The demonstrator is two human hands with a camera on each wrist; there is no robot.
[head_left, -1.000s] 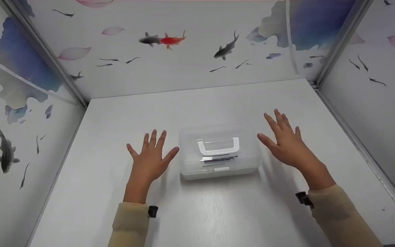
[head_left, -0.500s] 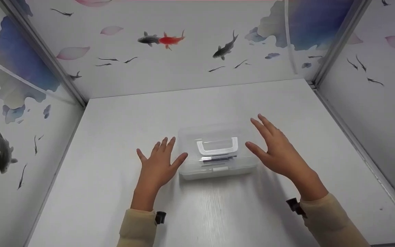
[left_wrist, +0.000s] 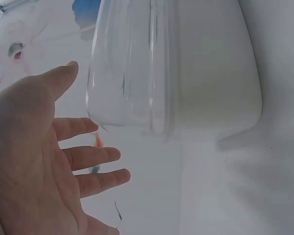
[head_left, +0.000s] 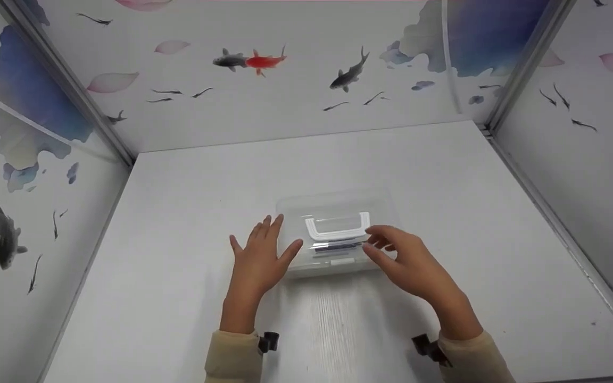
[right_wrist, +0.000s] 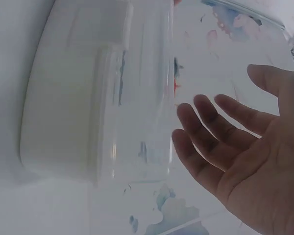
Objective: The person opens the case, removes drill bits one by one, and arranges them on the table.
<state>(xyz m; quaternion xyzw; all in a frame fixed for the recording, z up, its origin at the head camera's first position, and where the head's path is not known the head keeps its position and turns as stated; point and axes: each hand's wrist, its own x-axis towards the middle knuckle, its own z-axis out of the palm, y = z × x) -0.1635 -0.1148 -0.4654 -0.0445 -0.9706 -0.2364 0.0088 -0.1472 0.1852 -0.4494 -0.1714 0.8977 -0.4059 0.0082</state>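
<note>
A clear-lidded plastic storage box (head_left: 338, 202) with a white carrying handle (head_left: 337, 234) folded on its lid stands mid-table. Its white front latch (head_left: 342, 261) is fastened over the lid edge, and dark slim items (head_left: 338, 247) show through the lid. My left hand (head_left: 258, 263) hovers at the box's left side, fingers spread, thumb over the front left corner. My right hand (head_left: 410, 260) is over the right part of the lid, fingers loosely bent, fingertips near the handle's right end. In the right wrist view its fingers (right_wrist: 201, 142) hold nothing.
The white table (head_left: 179, 213) is enclosed at the back and both sides by white panels (head_left: 179, 122) printed with fish and petals. A metal post (head_left: 530, 66) stands at the back right corner. Each sleeve carries a small black wrist mount (head_left: 269, 341).
Both hands have moved inward to the box. The right hand has come left over the lid and its spread fingers have bent. The box has not moved.
</note>
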